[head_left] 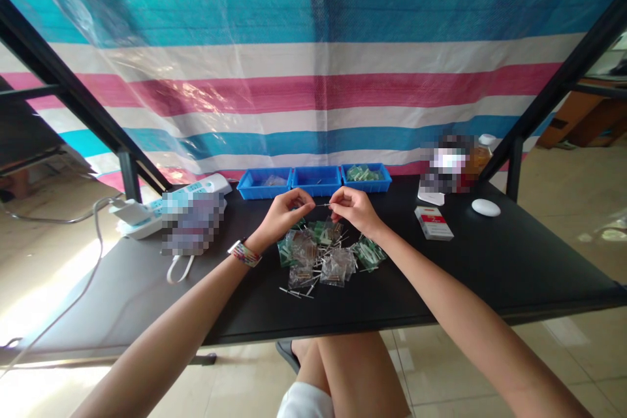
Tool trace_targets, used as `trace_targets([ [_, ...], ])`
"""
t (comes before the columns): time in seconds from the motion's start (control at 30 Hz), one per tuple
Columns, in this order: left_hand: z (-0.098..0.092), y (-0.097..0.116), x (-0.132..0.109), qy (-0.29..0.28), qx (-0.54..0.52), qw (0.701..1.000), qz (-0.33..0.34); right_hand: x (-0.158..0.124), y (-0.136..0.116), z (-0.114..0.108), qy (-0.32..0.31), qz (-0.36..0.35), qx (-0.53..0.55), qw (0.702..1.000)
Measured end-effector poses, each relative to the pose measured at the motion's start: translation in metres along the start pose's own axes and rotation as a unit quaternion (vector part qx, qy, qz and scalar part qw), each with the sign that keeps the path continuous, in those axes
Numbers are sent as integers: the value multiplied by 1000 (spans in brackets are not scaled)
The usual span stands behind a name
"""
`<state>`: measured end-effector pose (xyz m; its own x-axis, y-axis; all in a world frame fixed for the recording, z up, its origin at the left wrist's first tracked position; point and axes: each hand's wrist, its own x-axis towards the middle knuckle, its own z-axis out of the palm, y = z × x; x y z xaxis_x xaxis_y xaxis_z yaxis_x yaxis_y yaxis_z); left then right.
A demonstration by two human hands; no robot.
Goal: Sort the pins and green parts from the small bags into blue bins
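Observation:
Between my two hands a thin silver pop rivet is stretched out level, just in front of the blue bins. My left hand pinches one end of it, and the fingertips of my right hand are closed on the other. Below them lies a pile of small clear bags with brown pieces inside, mixed with green-and-white packets. Loose rivets are scattered through the pile and at its near edge. Part of the pile's far side is hidden by my hands.
Three blue bins stand in a row behind my hands: the left bin has clear bags, the middle bin a small thin piece, the right bin green packets. A power strip is left; a cigarette box and white mouse are right.

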<state>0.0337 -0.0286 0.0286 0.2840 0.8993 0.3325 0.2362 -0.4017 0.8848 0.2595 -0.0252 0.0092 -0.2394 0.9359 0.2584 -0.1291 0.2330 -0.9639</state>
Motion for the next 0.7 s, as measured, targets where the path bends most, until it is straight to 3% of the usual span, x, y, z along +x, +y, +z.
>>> trace_targets([
  [0.17, -25, -16, 8, 17, 43, 999, -11, 9, -3, -2, 85, -45, -15, 995],
  [0.3, -47, -27, 11, -95, 233, 968, 22, 19, -12, -2, 172, -102, -84, 976],
  [0.5, -57, -36, 12, -142, 312, 938, 55, 37, -21, -3, 231, -156, -223, 934],
  [0.57, -57, -38, 12, -148, 315, 936, 61, 45, -20, -2, 227, -157, -295, 915],
  [0.7, -57, -40, 11, -141, 317, 936, 64, 51, -13, 4, 159, -122, -399, 895],
])
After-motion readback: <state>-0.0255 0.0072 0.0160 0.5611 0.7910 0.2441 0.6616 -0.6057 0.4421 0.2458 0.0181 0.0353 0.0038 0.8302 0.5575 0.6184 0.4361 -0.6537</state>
